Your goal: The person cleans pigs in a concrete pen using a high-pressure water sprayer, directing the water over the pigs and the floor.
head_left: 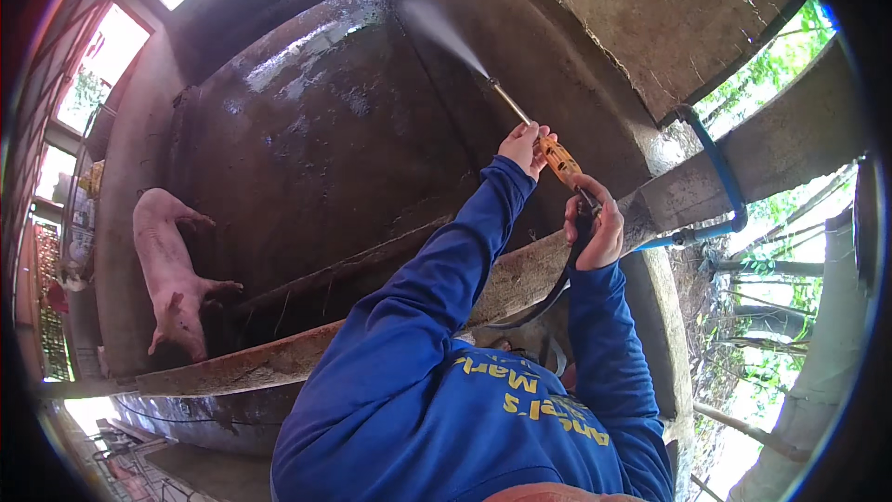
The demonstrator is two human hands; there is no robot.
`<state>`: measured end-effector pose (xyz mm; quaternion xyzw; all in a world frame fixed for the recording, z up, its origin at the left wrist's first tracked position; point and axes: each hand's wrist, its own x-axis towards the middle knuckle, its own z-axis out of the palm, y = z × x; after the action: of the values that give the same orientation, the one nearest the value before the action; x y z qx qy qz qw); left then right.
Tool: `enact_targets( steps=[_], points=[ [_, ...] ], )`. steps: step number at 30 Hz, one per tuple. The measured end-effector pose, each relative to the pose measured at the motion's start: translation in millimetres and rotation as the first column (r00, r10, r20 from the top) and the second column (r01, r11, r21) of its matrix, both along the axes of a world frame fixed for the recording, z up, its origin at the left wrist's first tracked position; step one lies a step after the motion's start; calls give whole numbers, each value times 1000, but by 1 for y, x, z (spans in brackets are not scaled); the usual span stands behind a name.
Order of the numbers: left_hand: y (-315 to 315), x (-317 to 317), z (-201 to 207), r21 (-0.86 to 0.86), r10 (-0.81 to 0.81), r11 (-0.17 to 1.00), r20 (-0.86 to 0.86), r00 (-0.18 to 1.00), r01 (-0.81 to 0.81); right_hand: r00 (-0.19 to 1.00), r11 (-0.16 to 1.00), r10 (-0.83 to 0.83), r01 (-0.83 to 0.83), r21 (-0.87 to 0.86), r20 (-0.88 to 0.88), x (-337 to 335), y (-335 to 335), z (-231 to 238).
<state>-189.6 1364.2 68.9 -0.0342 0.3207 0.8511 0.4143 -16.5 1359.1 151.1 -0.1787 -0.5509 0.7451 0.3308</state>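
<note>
An orange-handled spray gun [557, 158] with a metal wand points up and away to the left, over the low concrete wall. From its nozzle a white fan of water [446, 33] shoots toward the far wall of the pen. My left hand [526, 147] is closed around the front of the gun, where the wand meets the handle. My right hand [596, 223] grips the rear end, by the trigger part. A dark hose [563, 284] runs down from there past my right forearm. The wet pen floor [344, 158] shines in patches.
A pink pig [174, 265] is at the left side of the pen. The low concrete wall [269, 370] runs between me and the pen. A blue pipe [720, 167] bends around the beam at the right. Window openings [102, 65] line the left.
</note>
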Motion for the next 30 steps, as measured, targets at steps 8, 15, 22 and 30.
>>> enact_targets(
  steps=[8, 15, 22, 30],
  points=[
    [3, -19, 3, 0, 21, 1000, -1, 1000, -21, 1000, 1000, 4, -4, 11, -16, -20, 5, -4],
    [5, -34, 4, 17, 46, 999, 3, 999, -46, 999, 1000, 14, -13, 21, -29, -33, 8, -5],
    [2, -40, 6, 62, 38, 997, -30, 999, -36, 998, 999, 8, -6, 40, -56, -39, 6, -5],
    [4, -42, -2, 83, 14, 996, 0, 1000, -14, 1000, 997, -4, 6, 81, -22, -40, 3, -5]
  ],
)
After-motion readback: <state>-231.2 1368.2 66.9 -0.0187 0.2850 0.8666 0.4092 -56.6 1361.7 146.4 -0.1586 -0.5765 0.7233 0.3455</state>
